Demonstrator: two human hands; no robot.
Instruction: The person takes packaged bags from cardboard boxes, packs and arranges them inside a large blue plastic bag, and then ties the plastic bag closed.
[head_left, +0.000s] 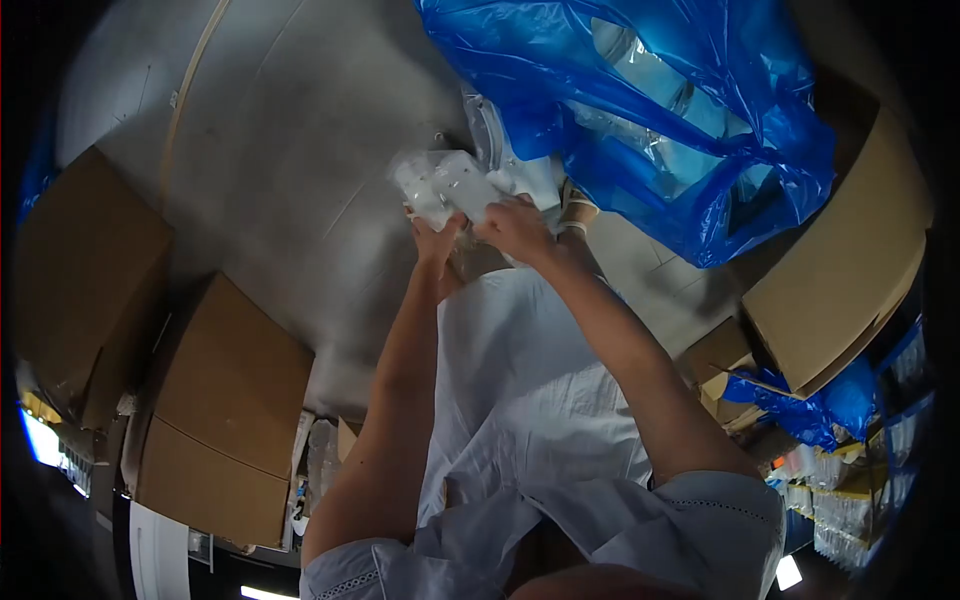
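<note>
Two bare hands meet at a clear plastic packet (440,187) with white contents, held above a grey floor (290,190). From my remote view, the packet lies just beyond both hands, on the side away from the body. Its long axis seems to slant from the far left down toward the right hand (517,232), though the crumpled film makes this hard to judge. The left hand (436,243) is nearer the packet's bulk, its thumb up in front and its fingers curled around the lower edge. The right hand is nearly closed, pinching film at the right end; I cannot see its fingertips fully.

Beside the right hand, more clear plastic (538,182) lies near a sandalled foot (577,213). Beyond the hands and to the right, a large open blue bag (640,195) bears clear-wrapped pieces inside, next to a cardboard box (840,270). Two more cartons (225,410) stand at the left, and a shelf of packets (845,500) shows at the lower right. I can read no brand, label or writing anywhere.
</note>
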